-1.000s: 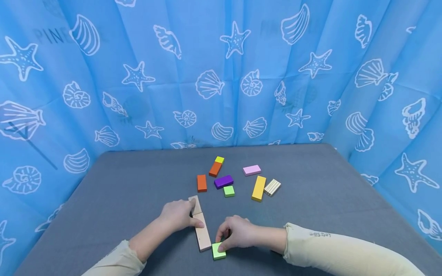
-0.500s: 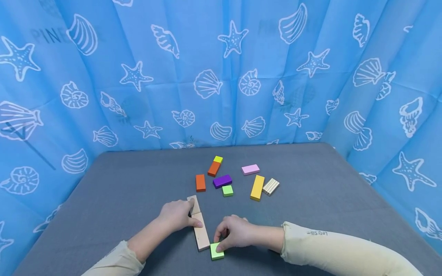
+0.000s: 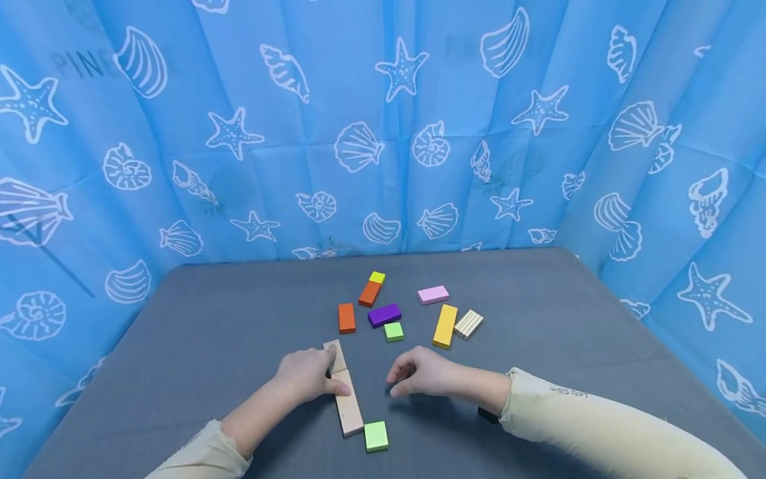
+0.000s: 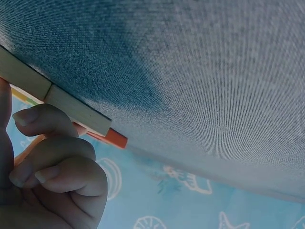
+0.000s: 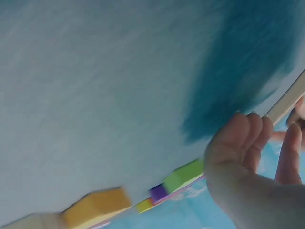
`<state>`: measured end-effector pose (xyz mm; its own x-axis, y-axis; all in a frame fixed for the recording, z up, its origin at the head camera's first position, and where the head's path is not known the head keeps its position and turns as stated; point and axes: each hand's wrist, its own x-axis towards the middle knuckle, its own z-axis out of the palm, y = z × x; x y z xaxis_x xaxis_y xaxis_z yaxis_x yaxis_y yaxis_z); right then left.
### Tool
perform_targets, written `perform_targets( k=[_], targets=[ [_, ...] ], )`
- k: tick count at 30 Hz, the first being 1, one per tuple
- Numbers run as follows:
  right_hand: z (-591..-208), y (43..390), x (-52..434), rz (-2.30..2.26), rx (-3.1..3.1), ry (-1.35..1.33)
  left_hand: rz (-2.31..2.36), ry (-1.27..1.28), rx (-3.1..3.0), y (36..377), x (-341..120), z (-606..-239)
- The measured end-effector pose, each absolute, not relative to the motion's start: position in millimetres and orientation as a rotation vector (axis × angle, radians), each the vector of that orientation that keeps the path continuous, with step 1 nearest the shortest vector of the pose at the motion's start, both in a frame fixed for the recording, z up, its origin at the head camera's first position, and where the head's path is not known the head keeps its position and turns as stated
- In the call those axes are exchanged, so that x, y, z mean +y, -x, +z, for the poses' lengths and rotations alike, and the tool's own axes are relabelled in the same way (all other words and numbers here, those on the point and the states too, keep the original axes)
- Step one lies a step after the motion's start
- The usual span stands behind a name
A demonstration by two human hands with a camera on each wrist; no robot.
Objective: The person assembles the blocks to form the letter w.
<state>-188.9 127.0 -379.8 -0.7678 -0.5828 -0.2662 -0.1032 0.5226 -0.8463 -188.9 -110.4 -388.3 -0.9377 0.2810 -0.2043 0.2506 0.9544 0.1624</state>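
Two plain wooden blocks lie end to end in a line: the longer near one [image 3: 349,409] and a far one [image 3: 338,356]. My left hand [image 3: 305,374] rests on them, thumb on the longer block and index finger on the far one; its other fingers [image 4: 71,152] are curled loosely in the left wrist view. By the near end of the line, at its right corner, lies a light green square block [image 3: 376,436]. Nothing is in my right hand [image 3: 426,372], which hovers right of the wooden blocks with fingers loosely bent.
Farther back lie a red-orange block [image 3: 346,318], another red-orange block [image 3: 370,293] against a yellow one [image 3: 377,277], a purple block [image 3: 384,315], a second green block [image 3: 393,331], a pink block [image 3: 433,295], an orange-yellow block [image 3: 445,326] and a striped block [image 3: 469,324].
My right hand has let go of the near green block and moved up and to the right. That block stays beside the wooden line. The left hand keeps its place.
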Motion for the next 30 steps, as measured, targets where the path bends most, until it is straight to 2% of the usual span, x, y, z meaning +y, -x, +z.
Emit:
perform_targets(
  k=[9,13,20,30],
  targets=[
    [-383.7,227.1,139.3,-1.329,2.341,0.401,0.195,-0.409,2.884,187.8,-112.0,-388.3],
    [-382.8,244.0,144.8,-1.329,2.460,0.419,0.218,-0.432,2.893,187.5,-111.3,-389.0],
    [-380.5,265.0,165.9,-1.195,2.702,0.554,0.236,-0.442,2.888,188.1,-111.0,-391.9],
    [-389.1,285.0,199.1,-0.910,2.865,0.388,0.228,-0.413,2.872,189.4,-111.6,-391.2]
  ],
)
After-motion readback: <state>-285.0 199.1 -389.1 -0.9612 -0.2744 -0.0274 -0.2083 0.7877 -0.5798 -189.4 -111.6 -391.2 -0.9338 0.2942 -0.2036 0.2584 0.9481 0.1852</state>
